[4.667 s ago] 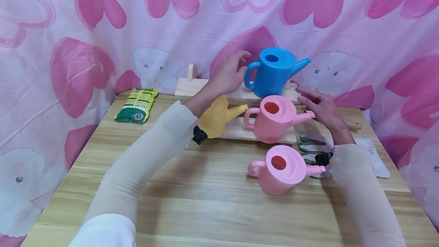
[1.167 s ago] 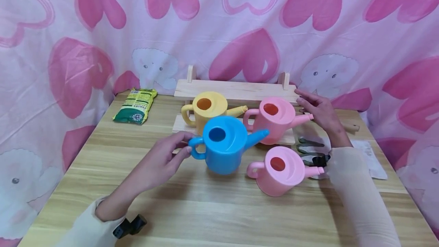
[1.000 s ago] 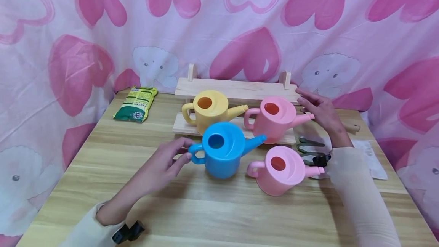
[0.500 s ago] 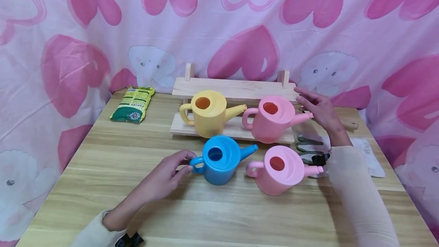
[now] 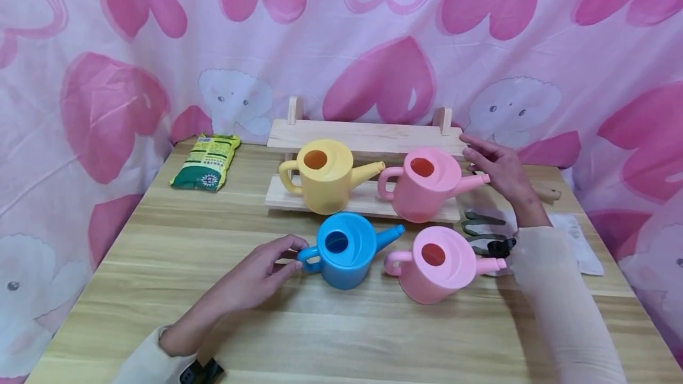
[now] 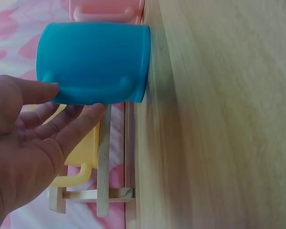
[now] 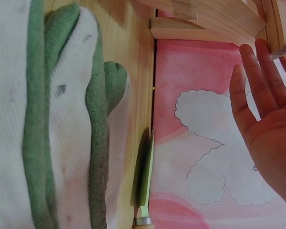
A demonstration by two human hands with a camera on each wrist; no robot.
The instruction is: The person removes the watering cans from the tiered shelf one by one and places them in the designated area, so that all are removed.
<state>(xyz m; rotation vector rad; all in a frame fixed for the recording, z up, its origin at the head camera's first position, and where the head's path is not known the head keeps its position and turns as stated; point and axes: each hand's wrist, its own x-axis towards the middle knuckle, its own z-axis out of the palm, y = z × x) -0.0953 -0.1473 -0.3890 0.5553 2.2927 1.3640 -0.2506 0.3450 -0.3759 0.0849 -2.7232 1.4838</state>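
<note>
Left hand (image 5: 267,272) grips a blue plastic watering can (image 5: 349,261) by its handle, upright on the wood-grain surface (image 5: 331,342); the right hand (image 5: 503,172), fingers extended, touches a pale wooden stand (image 5: 368,137). Its lower board carries 1 yellow plastic watering can (image 5: 326,185) and 1 salmon-pink one (image 5: 423,194); 1 light-pink can (image 5: 439,277) stands beside the blue.
</note>
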